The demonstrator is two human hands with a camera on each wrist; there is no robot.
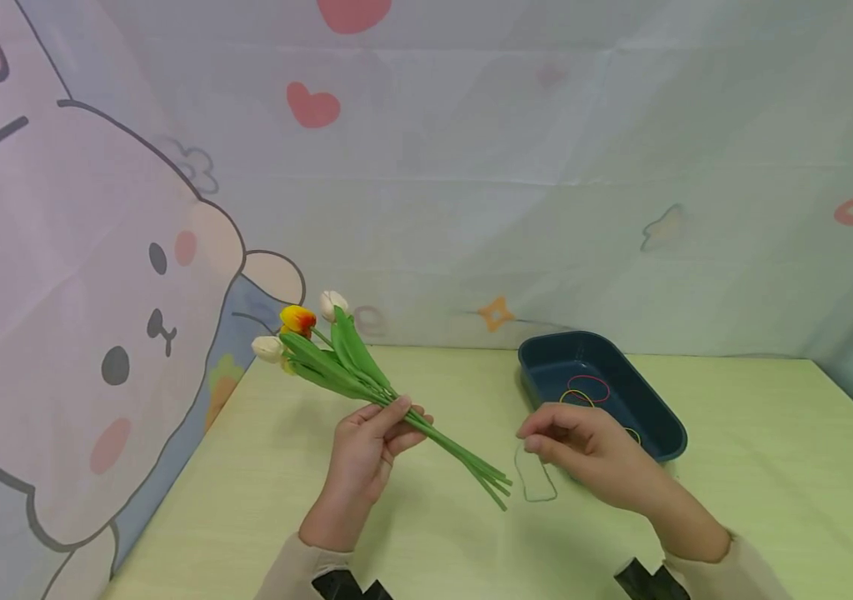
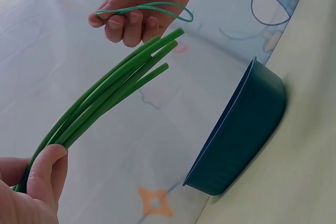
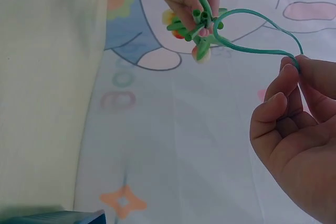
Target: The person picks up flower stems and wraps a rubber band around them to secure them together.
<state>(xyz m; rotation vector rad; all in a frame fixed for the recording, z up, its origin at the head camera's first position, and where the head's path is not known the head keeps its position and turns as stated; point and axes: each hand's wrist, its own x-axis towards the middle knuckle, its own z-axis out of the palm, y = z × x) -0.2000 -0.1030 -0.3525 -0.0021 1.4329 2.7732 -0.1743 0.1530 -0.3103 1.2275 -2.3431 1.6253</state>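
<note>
My left hand (image 1: 368, 450) grips a bunch of artificial tulips (image 1: 351, 362) by the stems. Their white and yellow-orange heads point to the upper left, and the cut stem ends (image 2: 142, 72) reach toward my right hand. Between thumb and forefinger, my right hand (image 1: 595, 454) pinches a green rubber band (image 3: 252, 51), which hangs as a loose loop just beside the stem ends. In the right wrist view the loop overlaps the stem ends; the head view shows a small gap between them.
Behind my right hand stands a dark blue tray (image 1: 659, 408) holding a red rubber band (image 1: 601, 381) and yellow ones. The light green table (image 1: 456, 383) ends at a printed cloth backdrop (image 1: 456, 208) along its far side.
</note>
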